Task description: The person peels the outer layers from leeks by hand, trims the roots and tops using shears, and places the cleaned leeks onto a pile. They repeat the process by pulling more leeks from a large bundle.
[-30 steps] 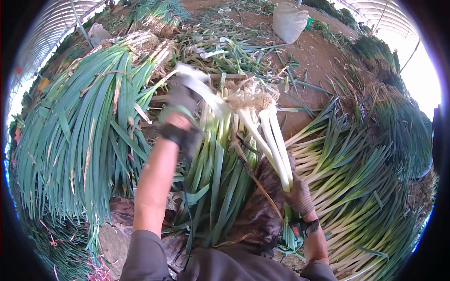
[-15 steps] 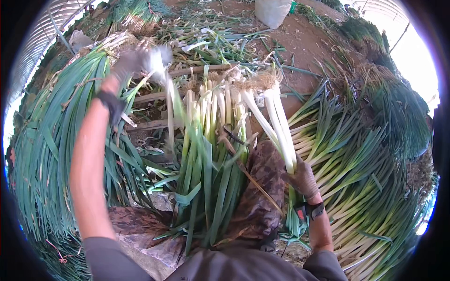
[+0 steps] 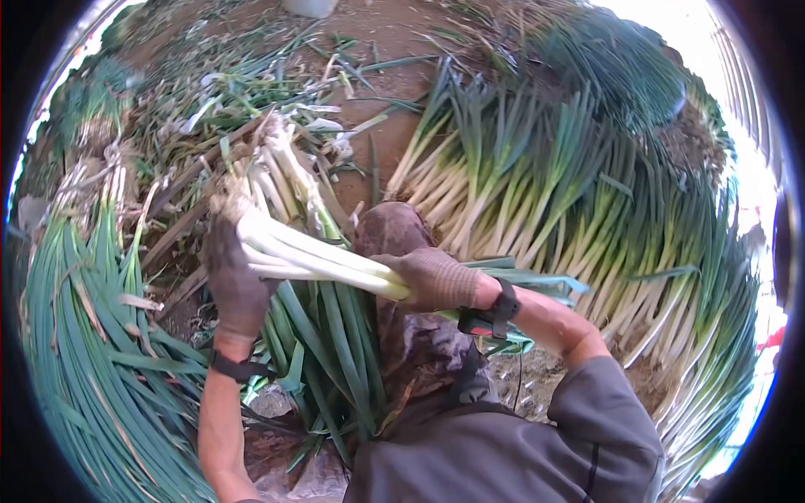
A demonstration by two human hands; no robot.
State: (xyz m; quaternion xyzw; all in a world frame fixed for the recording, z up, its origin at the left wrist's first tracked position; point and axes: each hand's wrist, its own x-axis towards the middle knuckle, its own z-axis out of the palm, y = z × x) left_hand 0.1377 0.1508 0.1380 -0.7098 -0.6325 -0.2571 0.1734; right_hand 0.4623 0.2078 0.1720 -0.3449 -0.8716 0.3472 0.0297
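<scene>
Right side of the frame: a broad row of long-stemmed green vegetables [image 3: 570, 210], pale lower stalks toward the centre and green leaves outward. Lower left: a large leafy heap [image 3: 101, 352], its roots at the upper end. Upper left: scattered leaf trimmings [image 3: 243, 92] on brown soil. Lower centre: a bundle of stalks [image 3: 331, 335] beside a camouflage-patterned trouser leg [image 3: 411, 327]. Centre: the held stalks [image 3: 323, 261], white and slender, slanting from roots at left to leaves at right, above the bundle. Right hand [image 3: 434, 279], gloved, at centre: fingers closed around the held stalks near their green part. Left hand [image 3: 237, 281], gloved, left of centre: at the root end of the held stalks; blurred, so the opening of its fingers and any grip cannot be determined. Top edge: a whitish container [image 3: 310, 7], partly cut off. Each wrist bears a dark band.
</scene>
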